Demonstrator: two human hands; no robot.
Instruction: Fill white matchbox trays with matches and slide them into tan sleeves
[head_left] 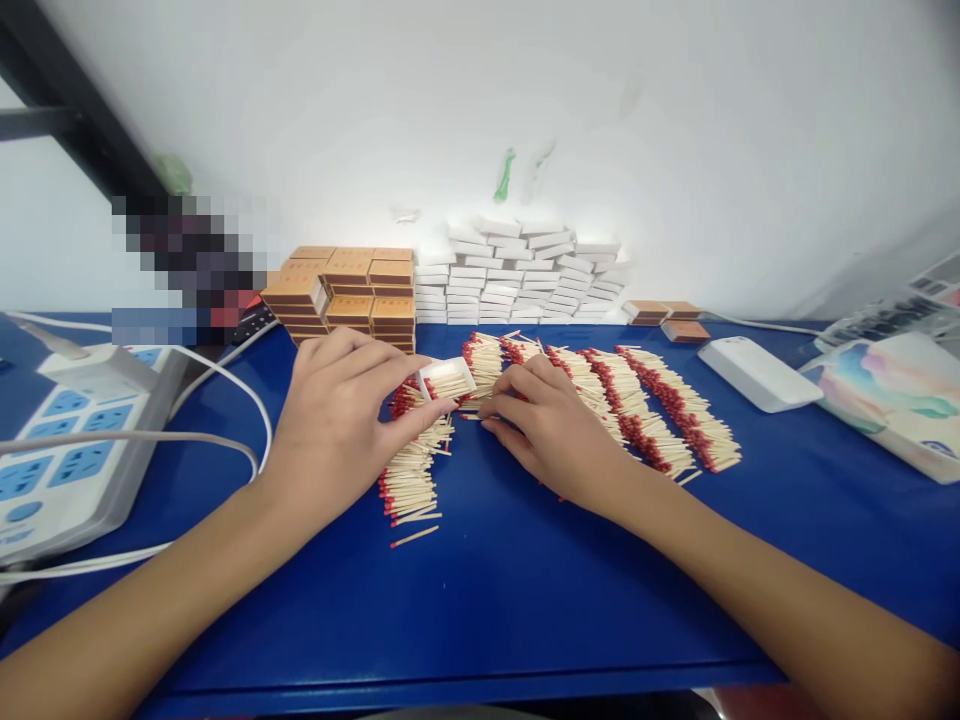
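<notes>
The person's left hand (337, 410) is partly closed, thumb and fingers pinching a small white cardboard tray (450, 369) that holds some red-tipped wooden matches. At the tray's three o'clock, the right hand (555, 425) is curled over the matches with its fingertips close together; whether it grips any cannot be told. A loose pile of matches (411, 490) lies at seven o'clock on the glossy blue tabletop (525, 600), and slanting rows of matches (679, 410) spread around three o'clock. Stacked orange-brown cardboard matchboxes (371, 272) stand at eleven o'clock, piled white cardboard trays (517, 280) at one.
</notes>
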